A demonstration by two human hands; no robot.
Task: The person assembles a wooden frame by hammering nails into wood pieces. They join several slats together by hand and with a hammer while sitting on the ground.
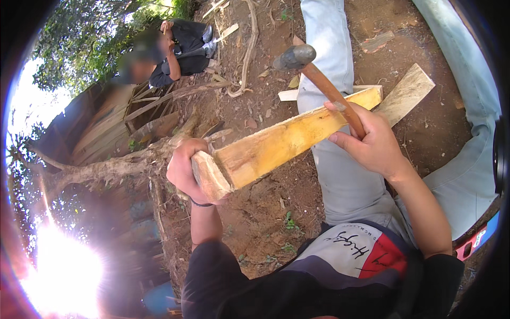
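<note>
A long yellowish board with a rough sawn edge slants across my lap. At its left end sits a short wooden block, set crosswise against the board. My left hand is wrapped round this block and end. My right hand is closed on the wooden handle of a hammer, and its fingers lie over or beside the board's far part. The hammer's dark, rounded head points up and away from me. Whether the block is fixed to the board, I cannot tell.
Beyond the board's right end lie a grey-brown plank and a thin pale strip. My jeans-clad legs flank the work. Tree roots cross the soil. Another person sits far left. A red and blue tool is at right.
</note>
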